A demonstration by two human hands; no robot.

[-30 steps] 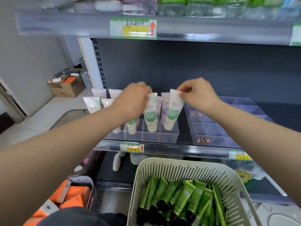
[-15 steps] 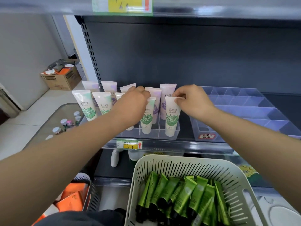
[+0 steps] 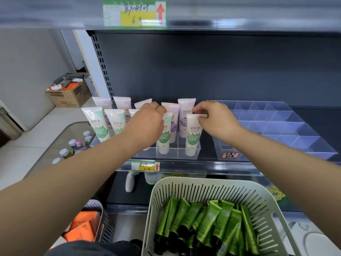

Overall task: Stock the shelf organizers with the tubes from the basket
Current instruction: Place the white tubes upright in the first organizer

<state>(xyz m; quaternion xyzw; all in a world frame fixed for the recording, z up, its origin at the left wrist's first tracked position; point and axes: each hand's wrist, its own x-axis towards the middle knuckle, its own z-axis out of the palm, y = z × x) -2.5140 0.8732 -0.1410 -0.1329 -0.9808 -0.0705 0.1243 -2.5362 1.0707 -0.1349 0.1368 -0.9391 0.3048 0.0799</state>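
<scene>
Right hand (image 3: 215, 122) pinches the crimped top of a white leaf-print tube (image 3: 193, 137), which stands upright in the front right cell of the clear organizer (image 3: 191, 157). Left hand (image 3: 147, 124) curls round the top of the neighbouring tube (image 3: 164, 140) in the same front row. Green tubes (image 3: 204, 222) lie heaped in the basket (image 3: 208, 183), below the shelf edge. A second organizer (image 3: 287, 126) sits just right.

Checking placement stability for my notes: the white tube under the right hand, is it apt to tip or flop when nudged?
Probably tippy: the tube stands tall on its narrow cap, though the organizer walls should catch it. Likely light and soft-walled, since the right hand pinches only its crimped top.
</scene>
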